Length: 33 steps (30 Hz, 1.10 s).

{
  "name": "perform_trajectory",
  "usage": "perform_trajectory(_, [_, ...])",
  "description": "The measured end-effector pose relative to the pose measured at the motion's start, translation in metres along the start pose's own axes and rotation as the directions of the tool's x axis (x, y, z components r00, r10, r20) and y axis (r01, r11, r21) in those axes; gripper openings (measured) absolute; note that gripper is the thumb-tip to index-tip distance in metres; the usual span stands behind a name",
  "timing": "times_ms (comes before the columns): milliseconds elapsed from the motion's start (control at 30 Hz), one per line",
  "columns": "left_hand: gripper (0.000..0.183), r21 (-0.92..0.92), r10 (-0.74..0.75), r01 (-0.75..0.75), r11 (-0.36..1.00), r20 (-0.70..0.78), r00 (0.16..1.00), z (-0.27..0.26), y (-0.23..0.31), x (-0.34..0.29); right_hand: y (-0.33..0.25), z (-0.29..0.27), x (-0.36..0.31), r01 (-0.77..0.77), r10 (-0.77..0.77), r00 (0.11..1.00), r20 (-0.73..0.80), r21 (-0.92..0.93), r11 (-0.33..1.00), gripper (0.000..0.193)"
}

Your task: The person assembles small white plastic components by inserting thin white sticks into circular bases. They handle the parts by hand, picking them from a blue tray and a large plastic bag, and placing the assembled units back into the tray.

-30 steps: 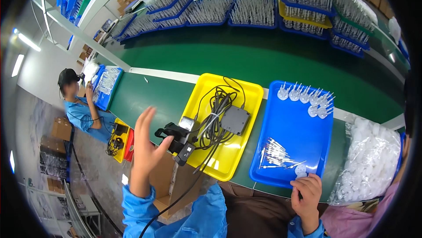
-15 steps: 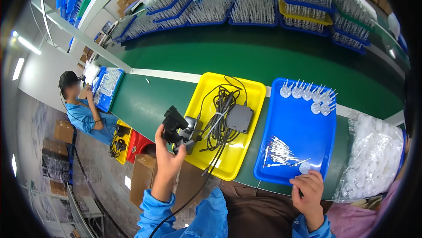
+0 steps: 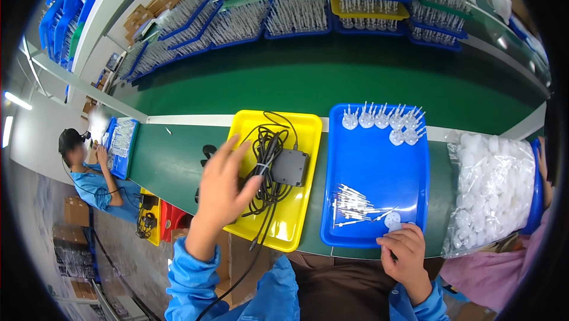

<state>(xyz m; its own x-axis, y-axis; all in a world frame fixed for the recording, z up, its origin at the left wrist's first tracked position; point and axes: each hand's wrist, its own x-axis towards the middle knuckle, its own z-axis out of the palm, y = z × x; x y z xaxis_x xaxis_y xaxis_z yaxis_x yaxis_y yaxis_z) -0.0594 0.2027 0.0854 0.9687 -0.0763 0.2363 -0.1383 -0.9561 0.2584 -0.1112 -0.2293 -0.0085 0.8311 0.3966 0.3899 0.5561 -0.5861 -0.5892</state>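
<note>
My left hand (image 3: 220,193) is raised over the left side of a yellow tray (image 3: 306,214), fingers spread and palm empty as far as I can see. Behind it, a black device (image 3: 207,154) shows only in part. Inside that tray lie a bundled black cable (image 3: 267,164) and a dark grey box (image 3: 290,167). My right hand (image 3: 406,256) rests at the near edge of a blue tray (image 3: 376,170), its curled fingers against a small white disc (image 3: 392,221). Thin white pins (image 3: 352,205) lie loose beside the disc. Several clear round pieces with upright pins (image 3: 380,120) stand at the tray's far end.
A clear bag of white parts (image 3: 495,190) lies to the right, beside a person in a pink sleeve (image 3: 486,279). Blue bins full of pins (image 3: 296,16) line the far side of the green bench (image 3: 284,78). Another person in blue (image 3: 98,187) works at the left.
My left hand has let go of the black device and risen in front of it, fingers spreading. The view has shifted, moving the trays leftward. My right hand stays by the disc.
</note>
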Motion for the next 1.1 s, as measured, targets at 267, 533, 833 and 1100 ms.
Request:
perform_trajectory(267, [0.081, 0.176, 0.016, -0.008, 0.984, -0.043, 0.999, 0.032, 0.018, 0.001, -0.002, -0.005, 0.0, 0.011, -0.011, 1.0, -0.015, -0.007, 1.0, 0.026])
perform_trajectory(533, [0.085, -0.132, -0.634, 0.647, 0.751, 0.129, 0.763, 0.0, -0.093, -0.05, -0.022, -0.002, 0.047, 0.05, -0.064, 0.991, 0.118, 0.122, 0.991, 0.023])
perform_trajectory(833, [0.081, -0.1, -0.435, 0.43, 0.897, -0.03, 0.9, 0.019, -0.099, -0.009, -0.039, 0.133, 0.209, 0.257, -0.181, 0.907, 0.381, -0.159, 0.953, 0.103])
perform_trajectory(1100, [0.066, -0.459, -0.253, 0.256, 0.851, 0.07, 0.965, 0.02, -0.126, 0.015, -0.071, 0.123, 0.166, 0.26, -0.181, 0.872, 0.454, -0.117, 0.959, 0.091])
